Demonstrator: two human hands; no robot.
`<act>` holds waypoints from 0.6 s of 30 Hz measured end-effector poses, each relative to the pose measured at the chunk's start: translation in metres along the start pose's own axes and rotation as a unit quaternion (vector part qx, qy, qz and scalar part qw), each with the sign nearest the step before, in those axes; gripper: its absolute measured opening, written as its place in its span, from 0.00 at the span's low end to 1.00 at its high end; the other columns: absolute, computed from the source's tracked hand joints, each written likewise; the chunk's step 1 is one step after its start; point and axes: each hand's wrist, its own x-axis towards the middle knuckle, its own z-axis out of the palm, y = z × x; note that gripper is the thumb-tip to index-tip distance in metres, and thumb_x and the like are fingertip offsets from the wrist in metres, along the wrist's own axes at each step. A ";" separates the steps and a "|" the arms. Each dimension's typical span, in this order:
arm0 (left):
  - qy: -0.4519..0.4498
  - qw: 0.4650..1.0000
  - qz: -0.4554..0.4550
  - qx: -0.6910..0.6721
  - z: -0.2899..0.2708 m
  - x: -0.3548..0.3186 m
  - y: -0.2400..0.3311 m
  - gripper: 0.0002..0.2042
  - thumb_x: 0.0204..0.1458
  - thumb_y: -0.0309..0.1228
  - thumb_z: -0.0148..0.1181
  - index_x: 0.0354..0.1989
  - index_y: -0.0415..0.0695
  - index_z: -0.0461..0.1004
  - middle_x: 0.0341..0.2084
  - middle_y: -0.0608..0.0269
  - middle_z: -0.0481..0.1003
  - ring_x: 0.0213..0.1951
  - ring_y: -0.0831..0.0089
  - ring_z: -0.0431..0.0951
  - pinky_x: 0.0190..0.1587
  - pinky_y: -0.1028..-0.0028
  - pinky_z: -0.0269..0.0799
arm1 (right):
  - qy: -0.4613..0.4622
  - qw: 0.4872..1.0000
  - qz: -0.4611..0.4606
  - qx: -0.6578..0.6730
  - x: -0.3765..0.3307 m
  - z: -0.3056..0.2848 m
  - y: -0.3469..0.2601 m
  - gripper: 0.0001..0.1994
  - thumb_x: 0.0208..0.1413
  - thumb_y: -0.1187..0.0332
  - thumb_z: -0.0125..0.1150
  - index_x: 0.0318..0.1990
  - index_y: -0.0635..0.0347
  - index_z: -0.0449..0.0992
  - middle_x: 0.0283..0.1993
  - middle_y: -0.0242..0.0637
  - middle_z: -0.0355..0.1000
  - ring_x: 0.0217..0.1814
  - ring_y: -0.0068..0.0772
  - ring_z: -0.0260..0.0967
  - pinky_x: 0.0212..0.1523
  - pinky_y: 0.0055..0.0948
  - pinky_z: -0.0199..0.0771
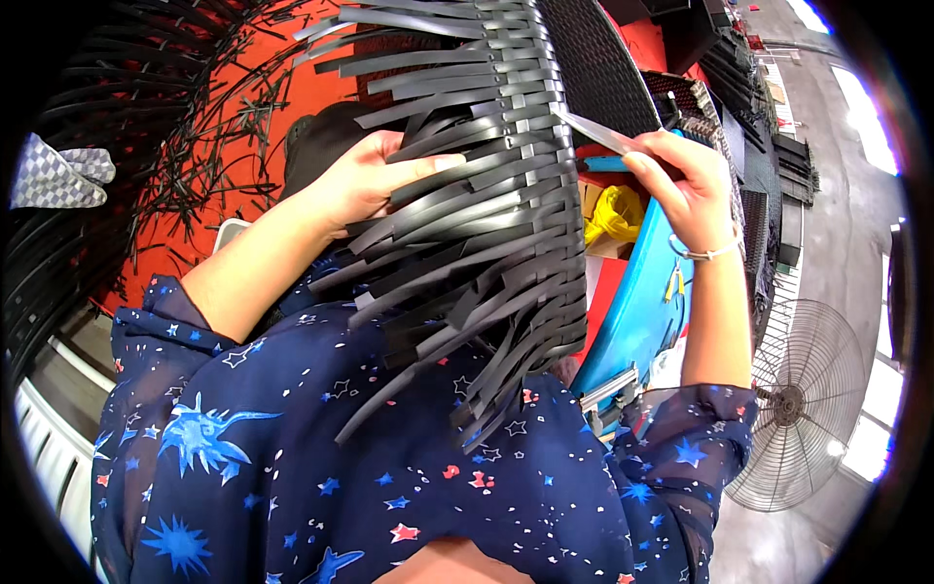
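Head: right hand (693, 185) with pointed tool (601, 134) at weave (553, 200)

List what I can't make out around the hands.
All in the head view:
Left hand: most fingers, hidden behind the black strips.
Pointed tool: its rear end, covered by the right hand; its tip, too small to tell whether it is under the weave.
Weave: its far end, cut off by the upper edge.
Yellow plastic: any contents, hidden by its folds.
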 end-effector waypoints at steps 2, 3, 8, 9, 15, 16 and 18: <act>0.012 1.000 0.008 0.016 0.002 -0.003 0.002 0.19 0.53 0.45 0.68 0.45 0.44 0.80 0.28 0.76 0.78 0.23 0.91 0.70 0.20 0.85 0.59 | -0.031 0.998 -0.004 -0.047 0.003 -0.011 -0.006 0.12 0.53 0.59 0.69 0.30 0.59 0.80 0.24 0.36 0.73 0.24 0.34 0.73 0.26 0.28 0.71; 0.011 1.000 0.008 0.019 0.001 -0.003 0.002 0.18 0.53 0.45 0.68 0.45 0.44 0.80 0.28 0.76 0.77 0.22 0.91 0.69 0.20 0.85 0.58 | -0.042 0.995 -0.022 -0.086 0.003 -0.013 -0.008 0.13 0.52 0.58 0.69 0.30 0.59 0.79 0.23 0.36 0.73 0.23 0.35 0.72 0.25 0.28 0.70; -0.026 1.000 0.016 0.007 -0.005 0.003 -0.004 0.17 0.54 0.44 0.67 0.44 0.45 0.80 0.24 0.79 0.76 0.18 0.92 0.65 0.18 0.85 0.55 | -0.071 0.979 -0.066 -0.179 0.010 -0.019 -0.018 0.15 0.50 0.55 0.69 0.28 0.56 0.77 0.20 0.35 0.70 0.21 0.37 0.70 0.23 0.32 0.68; -0.011 1.000 0.013 0.009 -0.002 0.001 -0.003 0.16 0.54 0.44 0.67 0.43 0.45 0.80 0.24 0.79 0.75 0.18 0.92 0.65 0.18 0.85 0.54 | -0.072 0.977 -0.071 -0.188 0.012 -0.020 -0.018 0.15 0.50 0.54 0.69 0.28 0.56 0.76 0.20 0.35 0.69 0.21 0.37 0.69 0.23 0.32 0.68; -0.006 1.000 0.016 0.009 0.002 -0.002 -0.003 0.16 0.55 0.44 0.66 0.42 0.45 0.80 0.23 0.79 0.75 0.17 0.92 0.64 0.17 0.85 0.53 | -0.073 0.973 -0.102 -0.195 0.019 -0.014 -0.026 0.16 0.50 0.53 0.69 0.27 0.56 0.76 0.19 0.35 0.69 0.21 0.37 0.70 0.23 0.32 0.68; -0.007 1.000 0.016 0.015 0.002 -0.002 -0.003 0.16 0.55 0.44 0.66 0.42 0.45 0.80 0.23 0.79 0.75 0.18 0.92 0.64 0.17 0.85 0.53 | -0.074 0.972 -0.107 -0.195 0.021 -0.015 -0.027 0.16 0.50 0.53 0.69 0.27 0.56 0.76 0.19 0.35 0.69 0.21 0.37 0.70 0.22 0.32 0.68; -0.019 0.999 0.020 0.019 -0.001 -0.001 -0.004 0.16 0.55 0.44 0.66 0.42 0.45 0.80 0.23 0.79 0.75 0.18 0.92 0.65 0.17 0.85 0.54 | -0.069 0.972 -0.117 -0.190 0.024 -0.015 -0.027 0.16 0.51 0.53 0.69 0.26 0.56 0.76 0.18 0.36 0.68 0.20 0.39 0.69 0.23 0.33 0.68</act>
